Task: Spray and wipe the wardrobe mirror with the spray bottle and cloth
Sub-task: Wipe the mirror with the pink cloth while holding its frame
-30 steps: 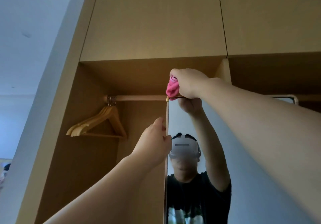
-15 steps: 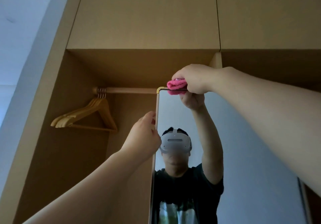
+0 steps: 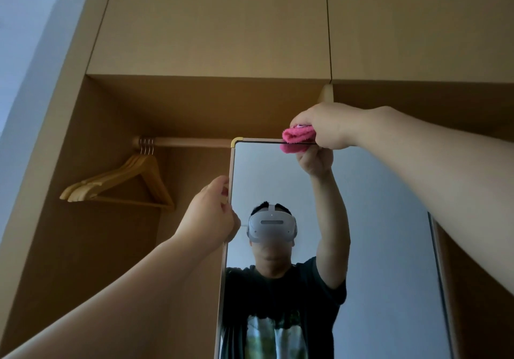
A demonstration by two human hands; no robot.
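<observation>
The tall wardrobe mirror with a thin gold-coloured frame point(image 3: 361, 219) stood upright in the open wooden wardrobe point(image 3: 211, 24). A fluffy pink cloth point(image 3: 298, 138) lay bunched on the mirror's top edge, near the middle. The right hand point(image 3: 328, 126) squeezed the cloth tight and pressed it there. The left hand point(image 3: 211, 214) gripped the mirror's left edge with curled fingers, likely to steady it. No spray bottle could be seen. I think the wiping was under way at the top, and the big glass below was left to do. A few wooden hangers point(image 3: 119, 183) hung on the wooden rail point(image 3: 189, 142) to the left.
</observation>
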